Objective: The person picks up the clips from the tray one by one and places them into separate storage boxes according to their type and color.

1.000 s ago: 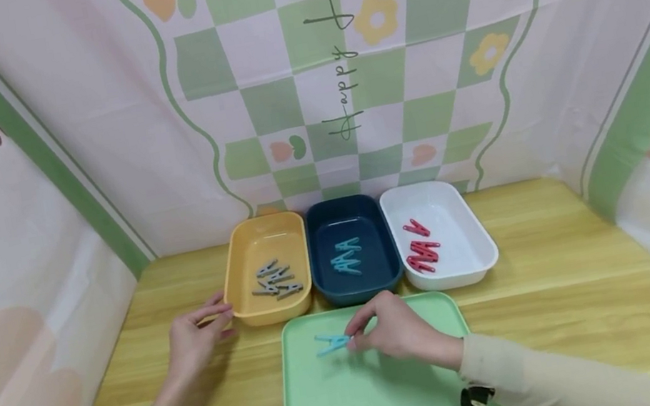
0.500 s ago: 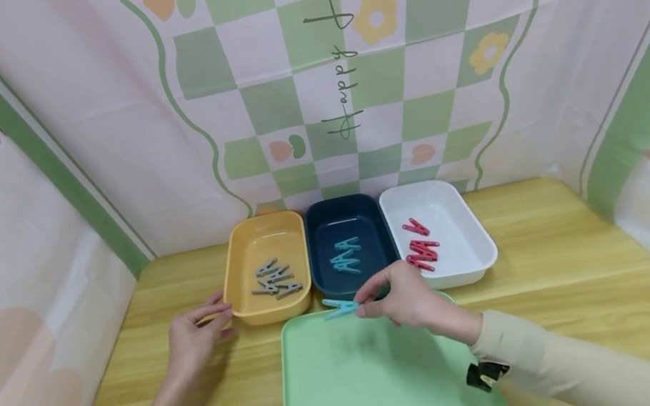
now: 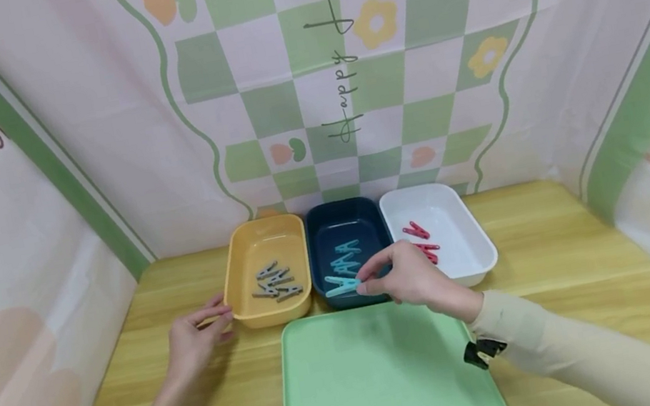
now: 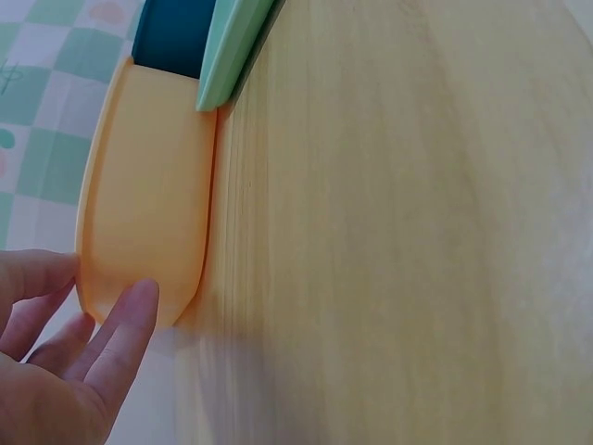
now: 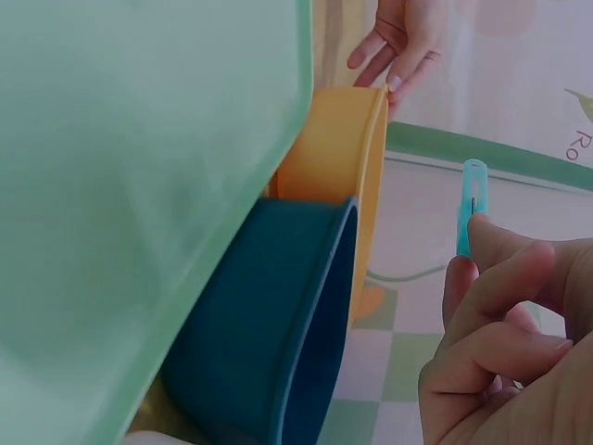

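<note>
My right hand [image 3: 413, 278] pinches a light blue clothespin [image 3: 342, 285] between thumb and fingertips, above the near end of the dark blue bin [image 3: 344, 210]. In the right wrist view the same clothespin [image 5: 473, 199] sticks out past the fingertips, clear of the bin's rim. Several blue clothespins [image 3: 344, 257] lie inside that bin. With loosely extended fingers, my left hand [image 3: 192, 339] touches the near left corner of the yellow bin [image 3: 276, 316]; the left wrist view shows fingertips against its outer wall [image 4: 148, 176]. Grey clothespins [image 3: 276, 280] lie in the yellow bin.
To the right stands a white bin [image 3: 461, 237] with red clothespins [image 3: 416, 230], partly covered by my right hand. A green tray [image 3: 385, 395] lies in front of the bins on the wooden table [image 3: 583, 332]. Patterned cloth [image 3: 251, 42] hangs behind and at both sides.
My right hand has carried the light blue clothespin away from me, from above the green tray to above the dark blue bin. My left hand stays at the yellow bin.
</note>
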{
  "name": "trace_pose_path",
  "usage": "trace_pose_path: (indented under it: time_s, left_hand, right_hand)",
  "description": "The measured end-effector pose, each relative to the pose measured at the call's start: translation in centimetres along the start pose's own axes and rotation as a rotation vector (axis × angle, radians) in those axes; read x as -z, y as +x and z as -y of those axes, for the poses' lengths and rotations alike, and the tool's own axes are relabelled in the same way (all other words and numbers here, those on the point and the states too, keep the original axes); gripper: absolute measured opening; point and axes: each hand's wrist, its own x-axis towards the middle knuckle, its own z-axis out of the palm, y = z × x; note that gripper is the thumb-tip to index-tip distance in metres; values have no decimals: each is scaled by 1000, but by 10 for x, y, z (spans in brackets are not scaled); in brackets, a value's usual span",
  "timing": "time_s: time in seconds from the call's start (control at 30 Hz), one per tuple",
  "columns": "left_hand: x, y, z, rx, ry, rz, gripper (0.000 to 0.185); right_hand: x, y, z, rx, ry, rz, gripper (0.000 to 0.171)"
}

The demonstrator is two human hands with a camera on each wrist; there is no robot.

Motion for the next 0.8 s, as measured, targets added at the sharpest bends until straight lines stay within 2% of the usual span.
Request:
trace_pose_path:
  time_s: [0.47,0.7,0.8]
  left_hand:
    - [-1,1,1,-12,8,-9,20]
    - [-1,1,2,-14,5,-10,20]
    - [0,1,2,-14,4,-7,20]
  right_hand:
    - [9,17,1,4,-17,-20,13]
    - [10,28,3,-45,44,-6,11]
    - [11,32,3,-51,24,-9,10]
